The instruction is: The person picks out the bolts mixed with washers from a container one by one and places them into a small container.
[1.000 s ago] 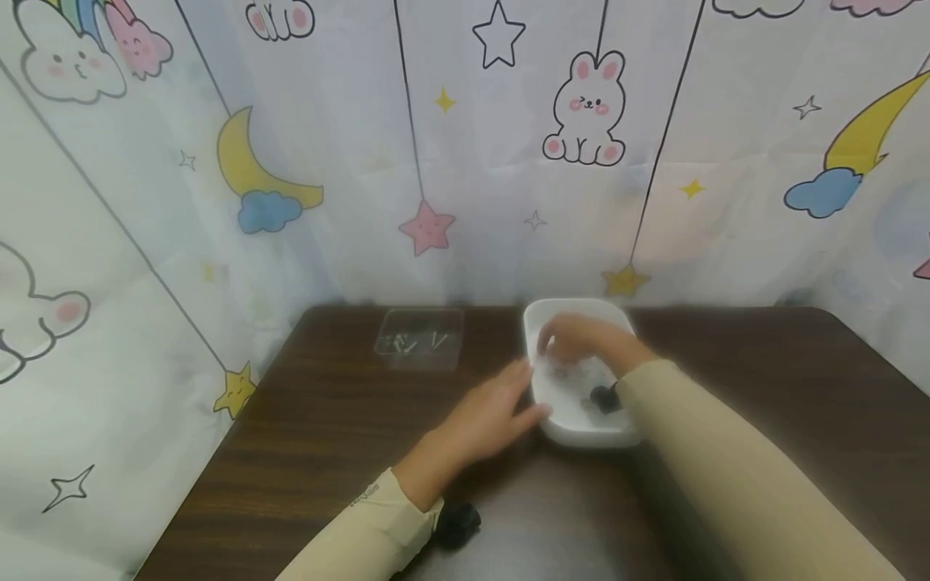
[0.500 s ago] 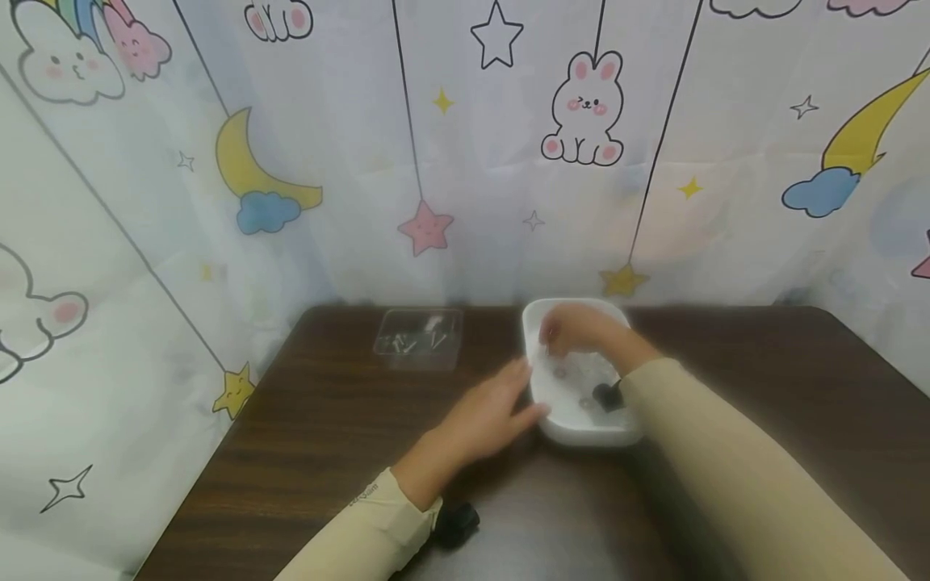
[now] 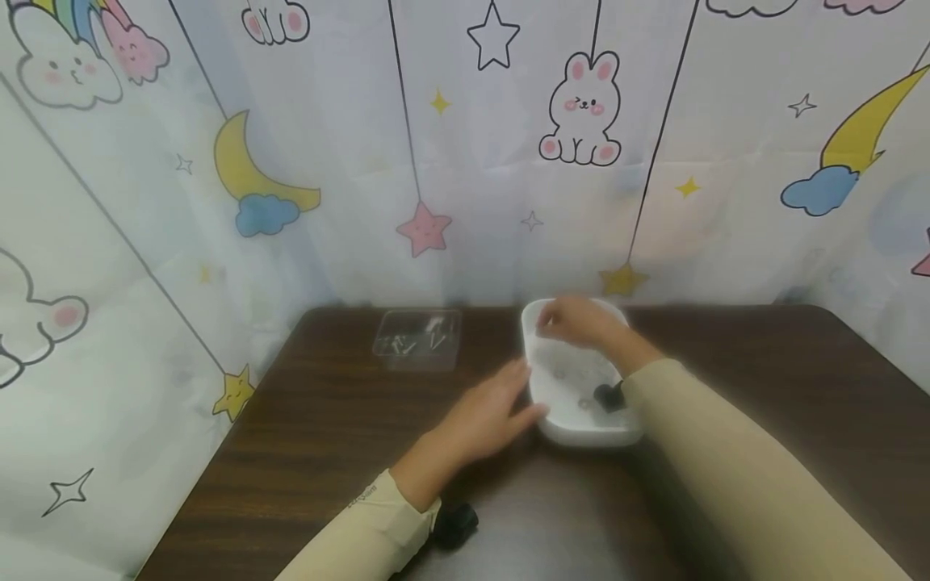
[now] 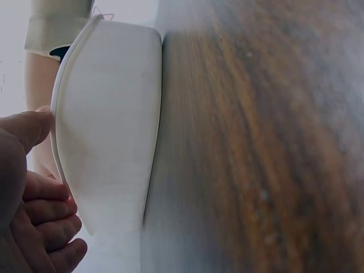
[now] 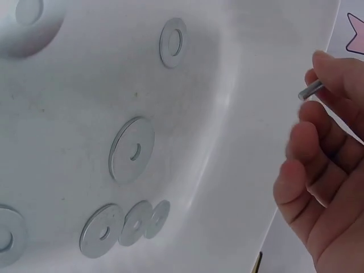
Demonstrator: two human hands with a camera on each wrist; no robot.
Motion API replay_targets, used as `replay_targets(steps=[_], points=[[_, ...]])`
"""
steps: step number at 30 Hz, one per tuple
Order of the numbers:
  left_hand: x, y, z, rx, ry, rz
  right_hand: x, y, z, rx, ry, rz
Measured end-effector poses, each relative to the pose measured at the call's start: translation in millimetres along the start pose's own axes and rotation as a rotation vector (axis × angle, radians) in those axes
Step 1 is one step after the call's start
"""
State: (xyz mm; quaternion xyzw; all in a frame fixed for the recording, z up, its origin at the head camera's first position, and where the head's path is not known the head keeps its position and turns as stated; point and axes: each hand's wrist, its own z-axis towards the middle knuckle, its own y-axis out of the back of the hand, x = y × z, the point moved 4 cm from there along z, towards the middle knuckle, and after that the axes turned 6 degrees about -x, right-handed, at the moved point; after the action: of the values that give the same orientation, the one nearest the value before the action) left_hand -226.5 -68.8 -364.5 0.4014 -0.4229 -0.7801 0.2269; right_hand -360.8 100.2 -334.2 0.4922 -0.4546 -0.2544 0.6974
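Note:
My left hand [image 3: 483, 420] touches the left rim of a white plastic basin [image 3: 588, 437], its fingers spread along the edge. In the left wrist view the thumb [image 4: 28, 126] meets the rim of that basin. Over the basin's far left part is my right hand [image 3: 577, 321]. Between thumb and index finger it pinches a small metal pin [image 5: 310, 90]; only one round end shows. Several flat metal washers [image 5: 132, 149] lie on the basin floor, some overlapping in a row [image 5: 102, 230].
A clear plastic box [image 3: 429, 361] with several small metal pieces [image 3: 404, 345] stands left of the basin on the dark wooden table [image 3: 327, 436]. A patterned white curtain [image 3: 494, 161] hangs behind the table's far edge.
My right hand has shifted slightly up and toward the far end of the basin. My left hand stays at the rim.

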Motion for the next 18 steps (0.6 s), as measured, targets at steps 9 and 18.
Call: replay_targets(steps=[9, 18], points=[[5.6, 8.9, 0.1, 0.006, 0.044, 0.031, 10, 8, 1.4, -0.113, -0.040, 0.066], [36.1, 33.7, 0.2, -0.111, 0.104, 0.056, 45, 19, 3.9, -0.200, -0.006, 0.092]])
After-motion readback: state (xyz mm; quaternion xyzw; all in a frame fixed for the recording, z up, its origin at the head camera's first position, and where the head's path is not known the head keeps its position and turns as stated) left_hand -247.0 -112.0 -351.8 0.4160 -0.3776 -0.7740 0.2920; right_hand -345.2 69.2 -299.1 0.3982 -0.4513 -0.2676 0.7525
